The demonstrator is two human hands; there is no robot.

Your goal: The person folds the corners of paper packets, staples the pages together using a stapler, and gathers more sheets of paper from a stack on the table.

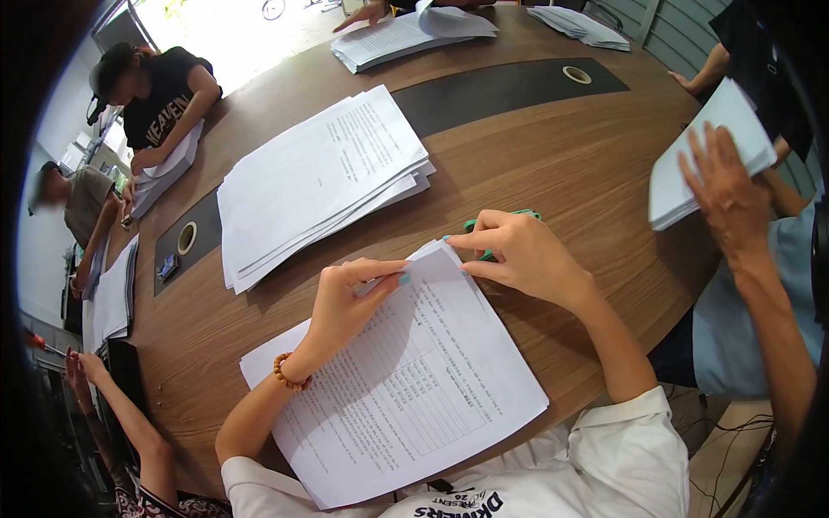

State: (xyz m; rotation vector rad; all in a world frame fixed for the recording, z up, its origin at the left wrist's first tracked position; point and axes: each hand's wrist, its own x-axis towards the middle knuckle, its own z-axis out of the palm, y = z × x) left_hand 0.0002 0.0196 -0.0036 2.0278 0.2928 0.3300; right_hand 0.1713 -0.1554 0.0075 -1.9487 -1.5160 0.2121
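A stack of printed sheets point(414, 380) lies at a slant on the table's near edge, right in front of me. My left hand point(345, 302), with a wooden bead bracelet on its wrist, pinches the far edge of the stack between thumb and fingers. At the far right corner of the same stack, my right hand point(518, 255) has its index finger and thumb closed about the edge. Partly hidden behind that hand is a green object point(528, 214) whose kind I cannot make out. A thicker paper pile point(319, 181) rests just beyond my hands.
On the right, a person's hand point(730, 186) holds a paper stack point(682, 186). Other people handle papers around the wooden table point(553, 164). Two round grommets point(577, 75) sit in its dark inlay. A small blue item point(167, 268) lies at left, and cables point(725, 440) hang below right.
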